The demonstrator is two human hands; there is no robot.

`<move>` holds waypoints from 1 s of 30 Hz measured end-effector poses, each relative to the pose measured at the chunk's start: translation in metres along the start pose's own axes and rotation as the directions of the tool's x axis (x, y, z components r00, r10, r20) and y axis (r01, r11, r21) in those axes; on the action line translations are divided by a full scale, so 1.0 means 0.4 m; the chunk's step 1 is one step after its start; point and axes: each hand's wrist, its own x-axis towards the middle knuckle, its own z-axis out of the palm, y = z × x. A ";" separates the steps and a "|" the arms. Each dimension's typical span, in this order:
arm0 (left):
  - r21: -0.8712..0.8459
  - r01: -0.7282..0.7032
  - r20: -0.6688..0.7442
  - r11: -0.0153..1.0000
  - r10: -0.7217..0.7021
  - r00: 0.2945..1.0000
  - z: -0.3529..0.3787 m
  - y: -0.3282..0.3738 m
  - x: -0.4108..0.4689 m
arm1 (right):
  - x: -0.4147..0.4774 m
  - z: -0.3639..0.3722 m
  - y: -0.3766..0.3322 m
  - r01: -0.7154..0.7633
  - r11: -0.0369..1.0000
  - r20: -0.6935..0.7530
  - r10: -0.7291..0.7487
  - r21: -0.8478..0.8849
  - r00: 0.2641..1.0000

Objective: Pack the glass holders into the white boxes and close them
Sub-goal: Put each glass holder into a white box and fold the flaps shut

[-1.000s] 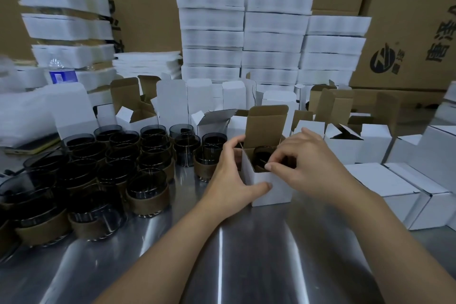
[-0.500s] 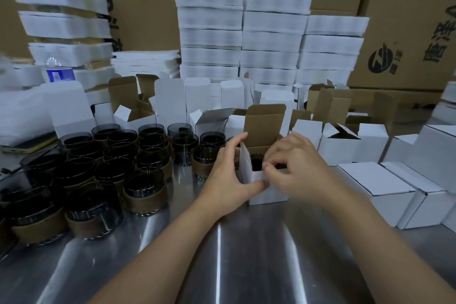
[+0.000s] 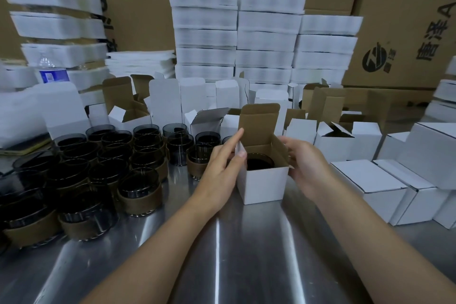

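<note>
Left hand (image 3: 222,170) pinches one side flap (image 3: 239,148) of the white box (image 3: 265,180), right hand (image 3: 304,164) the other. Fold both flat over the glass holder (image 3: 259,163) — lid (image 3: 259,121) last.

Open box (image 3: 264,185): white outside, plain brown inside, lid flap too. Glass holder (image 3: 259,163) in it: dark smoky. Glass holders (image 3: 139,195) at worktop's left edge: smoky black glass, tan band. Worktop (image 3: 222,254): silver-grey, streaked glare. Cartons (image 3: 407,20) behind: brown, black print. Bottle label (image 3: 53,75): blue.
</note>
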 end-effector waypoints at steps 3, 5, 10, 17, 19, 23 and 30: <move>-0.027 0.007 -0.007 1.000 -0.008 1.000 -0.003 0.004 -0.002 | -0.006 -0.002 0.003 -0.040 0.999 0.110 0.036 0.033 0.993; -0.042 0.010 -0.007 0.999 -0.010 1.000 -0.002 0.010 -0.003 | -0.007 -0.005 0.002 -0.053 0.998 0.149 0.047 0.032 0.988; -0.094 -0.029 -0.071 0.995 0.022 0.997 0.002 0.014 0.000 | 0.001 -0.007 0.006 -0.088 0.996 0.160 0.083 0.025 0.984; -0.251 0.072 -0.122 0.965 -0.105 0.987 0.005 0.010 0.012 | -0.002 -0.008 0.006 0.011 0.999 0.291 0.000 -0.034 0.957; -0.282 0.082 -0.097 0.956 -0.113 0.989 0.004 0.007 0.013 | -0.001 -0.009 0.006 0.034 0.998 0.317 -0.018 -0.045 0.948; -0.334 0.098 -0.063 0.937 -0.126 0.990 0.004 0.006 0.016 | 0.008 -0.015 0.008 0.019 1.000 0.302 -0.015 -0.009 0.953; -0.314 0.092 -0.070 0.945 -0.120 0.990 0.003 0.013 0.014 | 0.009 -0.020 0.000 -0.032 0.999 0.292 0.033 -0.008 0.956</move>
